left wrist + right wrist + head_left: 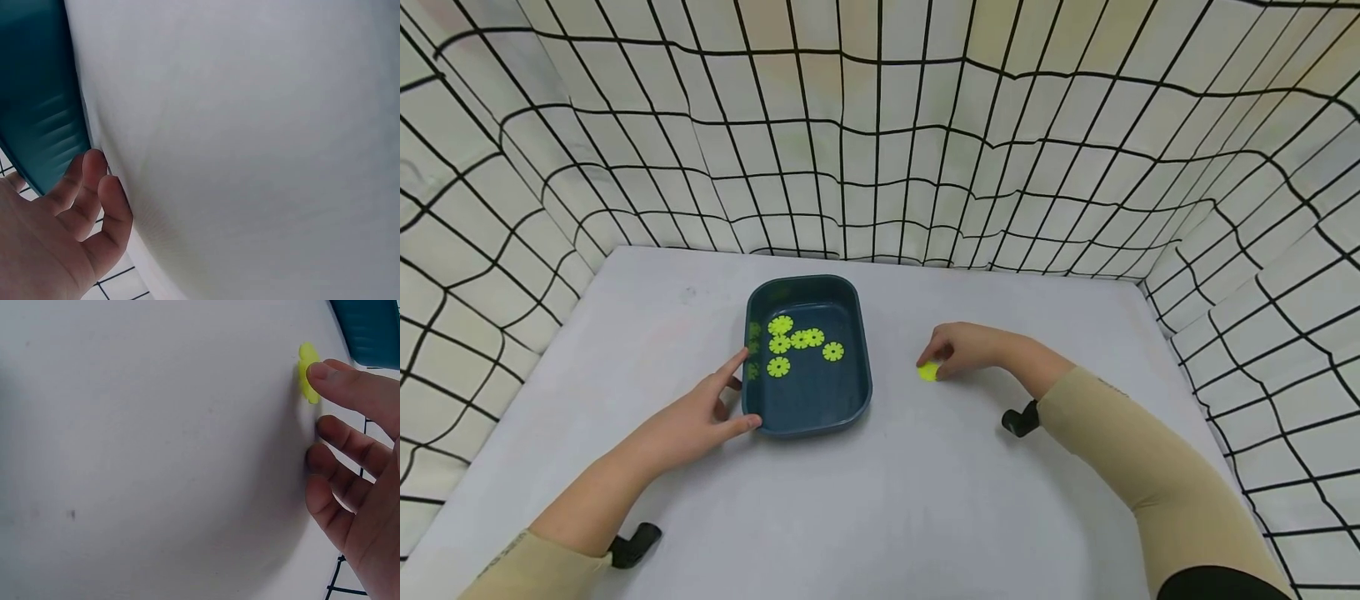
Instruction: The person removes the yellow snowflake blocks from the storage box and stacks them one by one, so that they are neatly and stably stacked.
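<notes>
My right hand (972,346) pinches a yellow notched disc (928,372) between thumb and forefinger, low over the white table to the right of the tray. The disc stands nearly on edge in the right wrist view, the thumb (325,372) across its face and the other fingers loosely bent. Several similar yellow discs (778,367) lie in the dark teal tray (808,408), some overlapping. My left hand (696,425) rests against the tray's left side, forefinger at the rim and thumb at the near left corner. Its remaining fingers (115,212) bend loosely beside the tray.
Black grid netting (880,150) over pale walls rises behind the table and along both sides. The white tabletop (880,517) stretches in front of the tray. A black wrist-camera mount (636,546) sits by the left cuff and another mount (1021,419) by the right.
</notes>
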Available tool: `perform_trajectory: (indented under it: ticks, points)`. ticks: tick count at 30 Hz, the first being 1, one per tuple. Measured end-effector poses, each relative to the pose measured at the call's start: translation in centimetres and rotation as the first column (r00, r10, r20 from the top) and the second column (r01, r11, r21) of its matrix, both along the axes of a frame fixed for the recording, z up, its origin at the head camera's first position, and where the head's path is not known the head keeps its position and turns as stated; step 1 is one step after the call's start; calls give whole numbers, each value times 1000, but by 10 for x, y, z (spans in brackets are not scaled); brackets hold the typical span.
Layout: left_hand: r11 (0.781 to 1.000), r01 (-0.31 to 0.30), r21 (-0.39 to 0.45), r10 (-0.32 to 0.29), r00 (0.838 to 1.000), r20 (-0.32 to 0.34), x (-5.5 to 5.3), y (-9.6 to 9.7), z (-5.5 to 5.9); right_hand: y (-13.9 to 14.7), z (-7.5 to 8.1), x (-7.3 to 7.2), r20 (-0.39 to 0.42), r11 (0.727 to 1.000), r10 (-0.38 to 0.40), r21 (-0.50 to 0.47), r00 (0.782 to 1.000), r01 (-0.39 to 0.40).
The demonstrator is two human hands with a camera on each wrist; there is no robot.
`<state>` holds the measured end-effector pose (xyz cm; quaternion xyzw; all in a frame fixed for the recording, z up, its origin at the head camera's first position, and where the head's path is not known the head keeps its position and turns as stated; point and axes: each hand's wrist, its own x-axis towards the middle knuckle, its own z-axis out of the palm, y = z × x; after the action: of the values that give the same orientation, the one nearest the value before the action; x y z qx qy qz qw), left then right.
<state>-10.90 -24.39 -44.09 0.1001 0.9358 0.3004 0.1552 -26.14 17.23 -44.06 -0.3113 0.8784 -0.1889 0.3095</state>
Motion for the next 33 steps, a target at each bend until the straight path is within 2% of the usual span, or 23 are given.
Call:
perform_trajectory:
  ticks: [11,16,23,29,33]
  points:
    - [1000,-1,1,1,1000,12,-1,0,1,1,-6,1,-42,999,19,-40,999,-20]
    - [1000,0,11,0,1000,13,-1,1,1,2,-5,1,-58,999,3,-41,998,-6]
    - [1000,-6,8,5,1000,12,-1,0,0,-1,6,-4,-49,996,-22,-92,999,17]
    - [1000,-3,11,2,1000,15,-1,-2,-2,-7,17,-8,-25,992,-22,-128,999,18]
    - [1000,-4,13,4,1000,12,-1,-2,-2,-16,25,-13,-39,990,-7,-139,999,2]
